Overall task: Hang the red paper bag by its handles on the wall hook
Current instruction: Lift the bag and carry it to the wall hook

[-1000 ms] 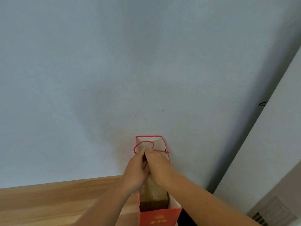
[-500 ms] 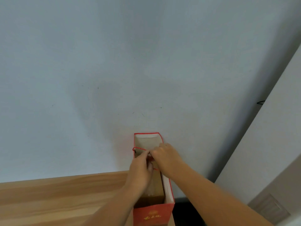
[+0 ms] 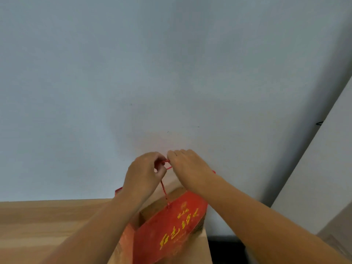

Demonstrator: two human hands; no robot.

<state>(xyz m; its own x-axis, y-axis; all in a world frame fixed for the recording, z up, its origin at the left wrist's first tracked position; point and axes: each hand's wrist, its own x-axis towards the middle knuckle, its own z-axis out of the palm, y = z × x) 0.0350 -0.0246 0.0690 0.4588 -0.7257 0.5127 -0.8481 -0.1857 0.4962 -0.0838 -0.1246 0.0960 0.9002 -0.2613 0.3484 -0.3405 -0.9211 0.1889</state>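
Since half a second back we lifted the red paper bag (image 3: pixel 171 227) above the wooden surface (image 3: pixel 47 221), tilted; left hand (image 3: pixel 144 174) and right hand (image 3: pixel 190 168) pinched its rope handles (image 3: pixel 165 193) closed near the wall (image 3: pixel 152 73).

From my feed, the red paper bag (image 3: pixel 171 231) is cut off by the bottom edge of the frame, and its yellow lettering is too blurred to read. My left hand (image 3: pixel 144 174) and right hand (image 3: pixel 190 168) cover where the handles (image 3: pixel 164 189) meet. I cannot make out a hook behind them.
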